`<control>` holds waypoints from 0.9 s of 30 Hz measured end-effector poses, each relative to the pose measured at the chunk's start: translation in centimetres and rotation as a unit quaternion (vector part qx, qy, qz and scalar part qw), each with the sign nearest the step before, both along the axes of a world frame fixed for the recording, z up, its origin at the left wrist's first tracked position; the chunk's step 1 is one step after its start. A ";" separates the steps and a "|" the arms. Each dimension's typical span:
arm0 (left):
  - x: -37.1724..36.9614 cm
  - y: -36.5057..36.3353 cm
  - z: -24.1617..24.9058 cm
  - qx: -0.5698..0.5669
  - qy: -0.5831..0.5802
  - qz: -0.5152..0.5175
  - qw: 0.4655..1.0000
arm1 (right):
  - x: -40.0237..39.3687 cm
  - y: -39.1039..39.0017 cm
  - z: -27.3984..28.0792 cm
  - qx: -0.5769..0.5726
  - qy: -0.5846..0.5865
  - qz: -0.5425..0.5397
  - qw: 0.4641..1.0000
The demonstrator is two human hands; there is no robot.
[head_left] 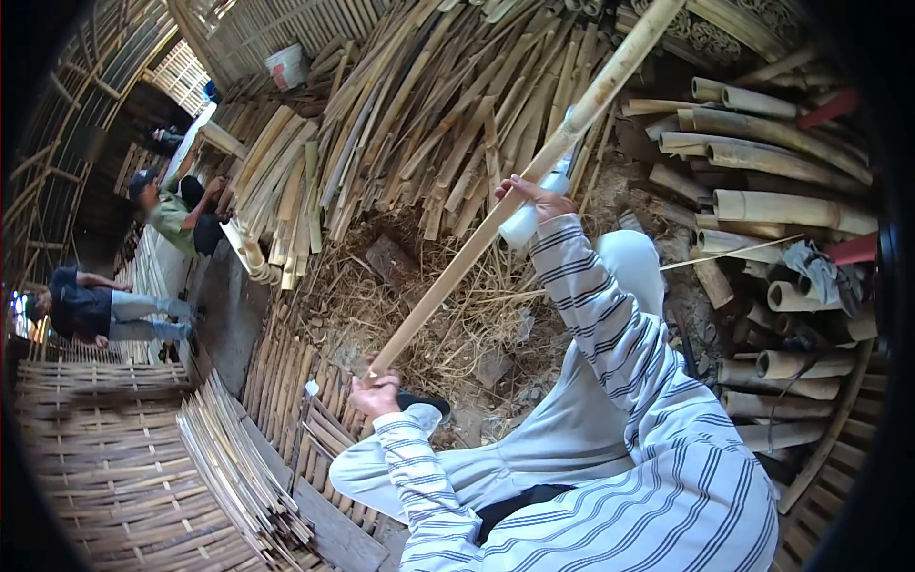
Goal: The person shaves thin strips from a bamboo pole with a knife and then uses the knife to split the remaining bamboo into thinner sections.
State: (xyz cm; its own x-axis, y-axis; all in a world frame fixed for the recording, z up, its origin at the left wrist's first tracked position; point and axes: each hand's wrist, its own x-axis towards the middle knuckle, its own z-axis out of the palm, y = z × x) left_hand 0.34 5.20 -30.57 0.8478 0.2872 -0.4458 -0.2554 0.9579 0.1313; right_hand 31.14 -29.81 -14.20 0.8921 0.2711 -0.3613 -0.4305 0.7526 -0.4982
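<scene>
A long bamboo strip runs slantwise across the view, from low left to the top edge. My left hand is closed around its lower end. Farther up, my right hand grips the same strip, with the fingers over its edge. A white object shows at my right hand, partly hidden by the strip; its kind I cannot make out. Beneath the strip lie loose bamboo shavings on the ground, between my bent legs.
A large pile of split bamboo lies ahead. Cut bamboo poles are stacked at right. Thin strips lie at lower left beside a woven bamboo panel. Two people, one in a green shirt, one in jeans, are at left.
</scene>
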 end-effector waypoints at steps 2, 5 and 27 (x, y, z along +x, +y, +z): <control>2.7 -4.3 2.1 0.003 0.253 0.060 0.965 | 0.9 -0.5 -0.7 0.004 -0.012 0.002 1.000; 4.8 -7.5 5.1 0.000 0.450 0.035 0.892 | 1.3 -0.2 -0.2 -0.014 -0.003 -0.054 0.998; 15.2 -12.1 22.7 0.784 0.302 0.147 0.522 | -0.6 -0.3 1.1 -0.094 -0.087 -0.034 0.991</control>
